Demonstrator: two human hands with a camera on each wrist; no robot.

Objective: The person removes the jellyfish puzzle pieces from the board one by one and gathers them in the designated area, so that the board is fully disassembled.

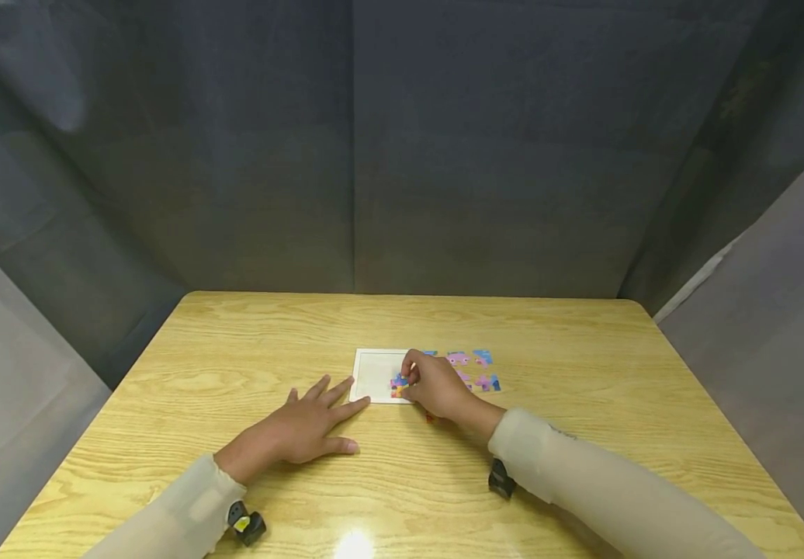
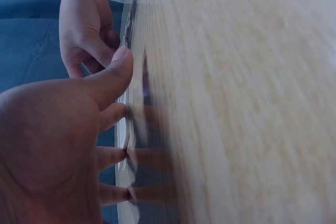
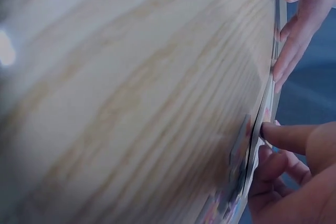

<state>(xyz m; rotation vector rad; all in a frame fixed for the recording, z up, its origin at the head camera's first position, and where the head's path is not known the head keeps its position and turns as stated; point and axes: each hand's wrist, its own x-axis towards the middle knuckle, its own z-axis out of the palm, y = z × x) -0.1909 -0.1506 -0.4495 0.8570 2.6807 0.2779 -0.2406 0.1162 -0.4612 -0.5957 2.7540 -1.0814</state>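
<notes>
A white puzzle tray (image 1: 374, 371) with a thin inner outline lies flat on the wooden table. My left hand (image 1: 307, 427) rests beside it, fingers spread and straight, with fingertips touching the tray's left edge and near corner. Over the tray's right part is my right hand (image 1: 438, 388), its fingers curled and thumb reaching down. It pinches a small colourful puzzle piece (image 1: 398, 385) in blue, red and yellow at the tray surface; the hand covers part of this piece. In the right wrist view the thumb (image 3: 289, 136) meets the tray's edge.
Several loose puzzle pieces (image 1: 482, 357) with pink and blue print lie right of the tray, some partly behind the right hand. A small reddish piece (image 1: 430, 418) shows under the right wrist. Dark curtains (image 1: 486, 155) stand behind the wooden table (image 1: 269, 334).
</notes>
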